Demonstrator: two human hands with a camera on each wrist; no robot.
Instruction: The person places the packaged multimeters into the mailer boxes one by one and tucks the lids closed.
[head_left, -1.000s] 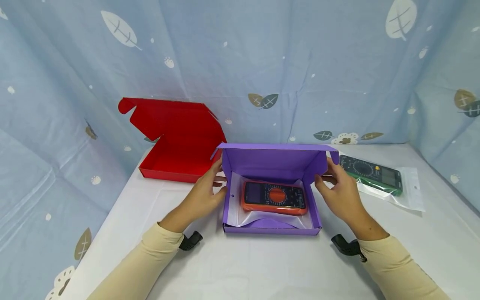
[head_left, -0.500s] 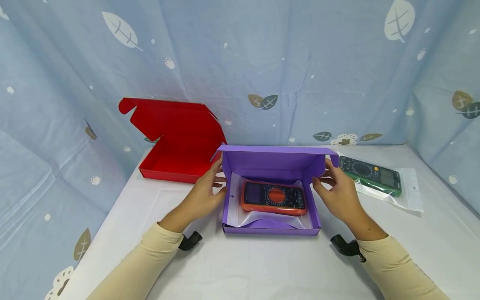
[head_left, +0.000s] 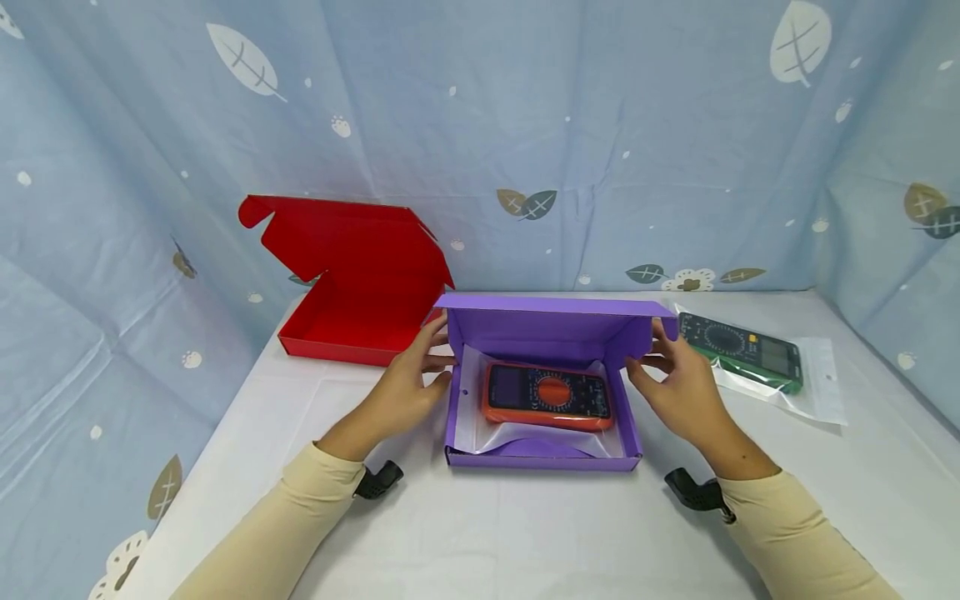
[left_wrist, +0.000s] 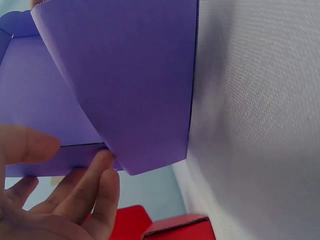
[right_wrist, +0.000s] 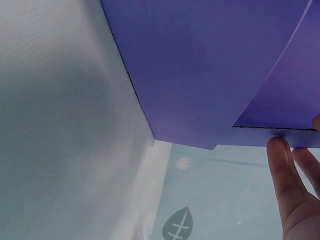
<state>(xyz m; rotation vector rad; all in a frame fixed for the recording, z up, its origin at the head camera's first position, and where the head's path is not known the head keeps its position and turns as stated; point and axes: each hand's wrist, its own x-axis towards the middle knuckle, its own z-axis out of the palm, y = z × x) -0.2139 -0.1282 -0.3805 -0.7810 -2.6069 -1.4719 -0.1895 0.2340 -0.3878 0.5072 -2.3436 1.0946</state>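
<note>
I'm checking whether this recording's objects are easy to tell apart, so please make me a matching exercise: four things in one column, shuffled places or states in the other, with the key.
Things
1. red box
2. purple box
3. orange multimeter
4. green multimeter

Places or states
A. inside the purple box
B. right of the right hand
C. beyond the left hand, standing open
D. lid held by both hands

Pairs: 1-C, 2-D, 3-A, 4-B

Orange multimeter (head_left: 551,396), green multimeter (head_left: 742,352), lettering illegible
</note>
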